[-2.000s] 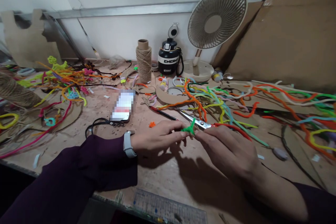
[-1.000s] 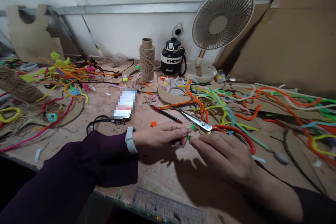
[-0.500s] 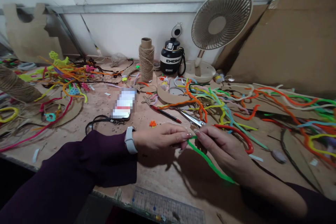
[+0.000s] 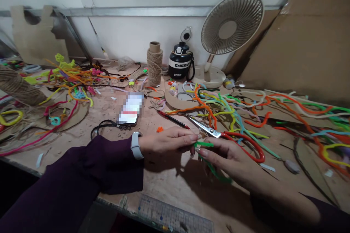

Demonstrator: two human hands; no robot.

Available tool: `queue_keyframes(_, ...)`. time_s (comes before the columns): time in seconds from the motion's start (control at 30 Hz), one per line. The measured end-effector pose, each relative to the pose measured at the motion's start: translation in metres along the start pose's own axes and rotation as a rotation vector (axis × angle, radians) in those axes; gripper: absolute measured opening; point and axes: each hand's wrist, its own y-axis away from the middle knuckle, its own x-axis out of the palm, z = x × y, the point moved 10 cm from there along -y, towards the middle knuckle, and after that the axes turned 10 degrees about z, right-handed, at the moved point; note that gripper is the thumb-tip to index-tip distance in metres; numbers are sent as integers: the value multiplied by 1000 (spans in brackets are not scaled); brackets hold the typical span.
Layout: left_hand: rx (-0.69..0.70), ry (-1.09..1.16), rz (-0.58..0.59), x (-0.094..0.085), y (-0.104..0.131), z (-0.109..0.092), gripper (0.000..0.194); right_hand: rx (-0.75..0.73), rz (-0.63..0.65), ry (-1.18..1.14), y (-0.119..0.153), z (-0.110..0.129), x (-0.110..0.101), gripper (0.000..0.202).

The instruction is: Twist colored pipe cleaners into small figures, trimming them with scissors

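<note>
Between my two hands is a bright green pipe cleaner [image 4: 205,145], its short end sticking out over my right fingers. The rest of it trails down below my right hand toward the wrist. My left hand [image 4: 175,140], with a pale watch at the wrist, pinches it at the fingertips. My right hand [image 4: 228,156] closes its thumb and fingers on the same green piece, nearly touching the left fingertips. Red-handled scissors [image 4: 214,132] lie on the table just behind my right hand, beside a dark red and black pen [image 4: 173,119]. A small orange piece [image 4: 160,129] sits behind my left hand.
A phone [image 4: 129,109] with a black strap lies at centre left. Twine spool [image 4: 154,65], black bottle [image 4: 179,62] and fan [image 4: 228,31] stand along the wall. Colourful pipe cleaners spread at right and left. A clear ruler [image 4: 175,214] lies at the front edge.
The green pipe cleaner's short end now points right over my right fingers, and its long part hangs lower and curved. My right fingertips have shifted slightly left and down. The view moved slightly.
</note>
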Motion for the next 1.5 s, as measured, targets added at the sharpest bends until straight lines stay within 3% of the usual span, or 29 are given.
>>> queue_keyframes(0.1,-24,20,-40,-4,1,5,45,162,48,-198,1,-22,7,36)
queue_keyframes(0.2,-38,42,-100,-10,1,13,51,221,-31,-241,3,-33,1,40)
queue_keyframes(0.3,-39,74,-151,-17,0,23,54,206,-103,-258,4,-33,-6,43)
queue_keyframes(0.47,58,244,-181,-22,-2,26,31,186,-192,-328,3,-34,-15,55)
queue_keyframes(0.67,-10,218,-203,-18,2,17,22,193,-156,-353,1,-35,-10,60)
queue_keyframes(0.9,-5,170,-187,-19,3,16,22,149,-158,-331,1,-30,-11,48)
queue_keyframes(1.5,9,85,-162,-17,4,24,33,190,-90,-231,-1,-38,-6,43)
